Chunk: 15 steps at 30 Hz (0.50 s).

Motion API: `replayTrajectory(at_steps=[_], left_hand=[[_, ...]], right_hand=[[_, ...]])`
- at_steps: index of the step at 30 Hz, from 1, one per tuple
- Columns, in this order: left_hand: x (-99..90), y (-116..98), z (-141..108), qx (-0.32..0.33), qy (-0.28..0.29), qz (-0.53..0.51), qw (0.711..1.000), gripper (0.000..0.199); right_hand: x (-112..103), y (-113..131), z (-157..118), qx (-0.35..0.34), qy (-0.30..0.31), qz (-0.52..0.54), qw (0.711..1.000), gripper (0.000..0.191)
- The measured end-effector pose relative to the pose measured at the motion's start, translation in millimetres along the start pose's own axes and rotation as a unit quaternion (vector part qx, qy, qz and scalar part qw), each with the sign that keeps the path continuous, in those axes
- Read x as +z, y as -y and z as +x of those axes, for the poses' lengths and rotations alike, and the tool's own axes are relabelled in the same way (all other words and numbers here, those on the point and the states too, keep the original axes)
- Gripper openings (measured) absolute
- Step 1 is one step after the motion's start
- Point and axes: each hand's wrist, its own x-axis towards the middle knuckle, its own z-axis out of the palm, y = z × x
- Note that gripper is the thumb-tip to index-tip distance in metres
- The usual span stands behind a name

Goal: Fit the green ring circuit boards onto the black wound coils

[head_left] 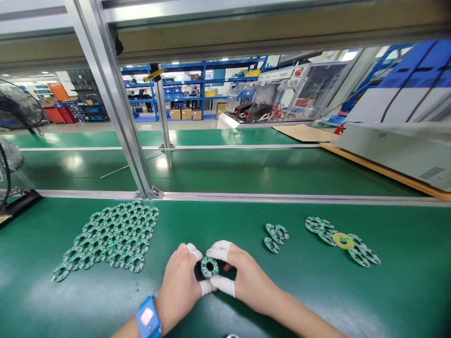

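A ring-shaped green circuit board [209,267] with a dark centre hole sits between my two hands, over the green work surface. My left hand [183,268] grips its left side with the fingers curled and the thumb below. From the right, my right hand [243,274] pinches the same board between forefinger and thumb. White finger cots cover several of my fingertips. Whether more boards are under this one, I cannot tell. A blue wrist strap [148,318] goes round my left wrist.
Many ring boards [109,237] lie in a closely packed group at the left. A small cluster of boards [275,236] rests right of my hands. Farther right is another row, with a yellow ring [343,241] on it. An aluminium post [116,103] rises behind the left group.
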Motion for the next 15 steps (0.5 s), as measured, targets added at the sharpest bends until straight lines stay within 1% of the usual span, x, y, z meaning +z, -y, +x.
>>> replayTrajectory(at_steps=[4, 7, 10, 12, 15], left_hand=[[-1.7, -1, 0, -0.008, 0.007, -0.001, 1.000, 0.023], [-3.8, -3, 0, -0.014, 0.018, 0.003, 1.000, 0.023], [-4.1, -4, 0, -0.016, 0.024, 0.006, 1.000, 0.024], [-3.5, -4, 0, -0.013, 0.020, 0.005, 1.000, 0.022], [-3.0, -4, 0, -0.005, 0.015, 0.006, 1.000, 0.017]], right_hand=[[-4, 5, 0, 0.000, 0.012, -0.049, 0.999, 0.028], [-7, 11, -1, 0.005, 0.022, -0.113, 0.993, 0.019], [-6, 15, -3, 0.022, 0.030, -0.167, 0.985, 0.017], [-4, 16, -3, 0.031, 0.025, -0.178, 0.983, 0.019], [-4, 17, -1, 0.025, 0.016, -0.146, 0.989, 0.022]])
